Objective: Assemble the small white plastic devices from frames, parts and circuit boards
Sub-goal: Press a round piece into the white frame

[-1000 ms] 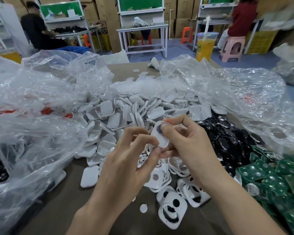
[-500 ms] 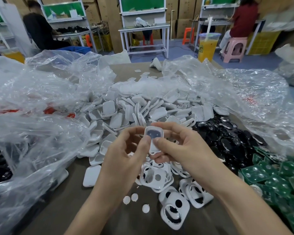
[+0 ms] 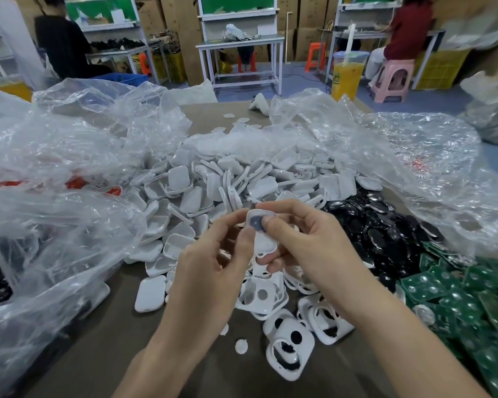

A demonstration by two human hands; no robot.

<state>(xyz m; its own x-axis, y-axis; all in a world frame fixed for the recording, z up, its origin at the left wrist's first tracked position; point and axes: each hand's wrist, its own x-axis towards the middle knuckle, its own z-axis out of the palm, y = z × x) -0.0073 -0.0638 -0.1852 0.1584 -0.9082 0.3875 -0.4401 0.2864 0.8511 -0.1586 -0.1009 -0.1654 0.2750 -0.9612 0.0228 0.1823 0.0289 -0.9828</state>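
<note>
Both hands hold one small white frame (image 3: 263, 238) upright above the table, its round hole showing a dark part near the top. My left hand (image 3: 213, 262) pinches its left edge with thumb and fingers. My right hand (image 3: 308, 242) grips its right side, thumb pressing on the front. A big heap of white shells (image 3: 213, 191) lies behind. White frames with holes (image 3: 288, 349) lie under my wrists. Black oval parts (image 3: 385, 234) and green circuit boards (image 3: 457, 297) lie to the right.
Crumpled clear plastic bags (image 3: 55, 225) cover the left and the right rear of the brown table (image 3: 98, 354). Small white discs (image 3: 240, 346) lie loose near the front. A cup of orange drink (image 3: 347, 74) stands at the far edge. People sit at benches behind.
The frame has turned from tilted to upright with its dark hole facing me. Both hands have shifted slightly lower and closer together on it.
</note>
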